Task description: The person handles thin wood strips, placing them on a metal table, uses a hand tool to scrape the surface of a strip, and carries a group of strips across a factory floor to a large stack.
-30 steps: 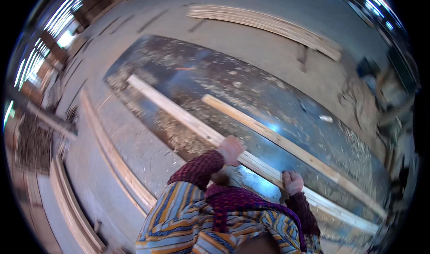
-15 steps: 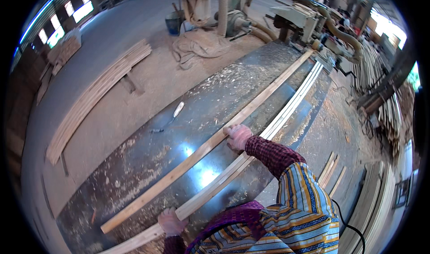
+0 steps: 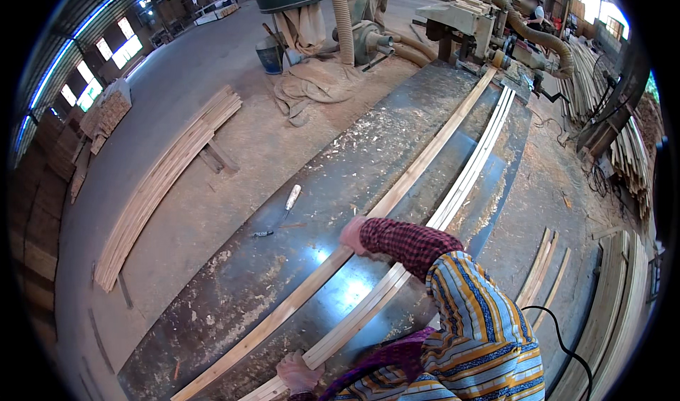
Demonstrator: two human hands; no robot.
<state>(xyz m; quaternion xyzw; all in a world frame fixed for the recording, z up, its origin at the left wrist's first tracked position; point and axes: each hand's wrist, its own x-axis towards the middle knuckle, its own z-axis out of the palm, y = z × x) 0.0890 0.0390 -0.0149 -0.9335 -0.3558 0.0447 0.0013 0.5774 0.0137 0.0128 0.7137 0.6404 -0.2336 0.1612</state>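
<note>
A long, pale wooden strip point(image 3: 407, 179) lies lengthwise over the dark metal tabletop point(image 3: 234, 288), its far end at a machine point(image 3: 489, 40). My right hand point(image 3: 352, 235) is closed over this strip near its middle, the fingers partly hidden by the hand's back and the checked sleeve. To its right, several narrow white strips point(image 3: 460, 181) lie side by side and pass beneath my right forearm. At the near edge, my left hand point(image 3: 299, 370) grips these strips close to the near end of some; another piece extends past it. Both hands look covered by thin pinkish gloves.
A pale-handled tool point(image 3: 292, 197) and a small metal piece point(image 3: 262, 234) lie left of my right hand. Wood chips litter the tabletop. Stacked boards point(image 3: 170, 181) stand at left, dust-collecting equipment point(image 3: 304, 4) behind. More boards point(image 3: 595, 323) and a black cable point(image 3: 567, 344) are at right.
My right hand has moved leftward and nearer to me along with the long strip, which appears slightly shifted. My left hand stays at the white strips. The whole view has tilted a little.
</note>
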